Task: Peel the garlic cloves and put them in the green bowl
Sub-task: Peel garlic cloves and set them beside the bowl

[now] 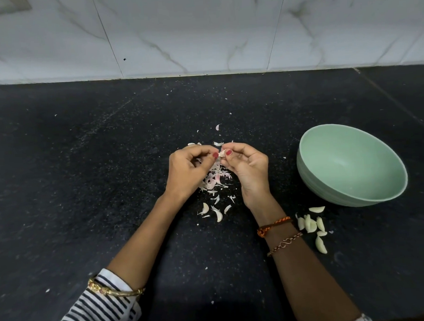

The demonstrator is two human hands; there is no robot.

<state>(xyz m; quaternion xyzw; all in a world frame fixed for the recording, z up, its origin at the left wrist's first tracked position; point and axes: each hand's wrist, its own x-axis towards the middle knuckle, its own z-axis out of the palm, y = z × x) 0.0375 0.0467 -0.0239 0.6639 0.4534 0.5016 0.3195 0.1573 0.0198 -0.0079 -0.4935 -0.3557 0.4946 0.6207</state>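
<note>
Green bowl: one, on desk, nothing seen inside. Peeled cloves: perhaps seven, beside bowl. Garlic clove: one, pinched between left hand and right hand. Skins: heaped beneath.

A single head-worn camera looks forward and steeply down, close over the black counter toward the tiled wall.

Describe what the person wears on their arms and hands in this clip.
The left hand and right hand are bare, with red nail polish on the thumbs. The left arm has a striped dark-and-white sleeve pushed up and a gold bangle. The right wrist carries an orange-and-brown braided thread and a thin chain bracelet.
</note>
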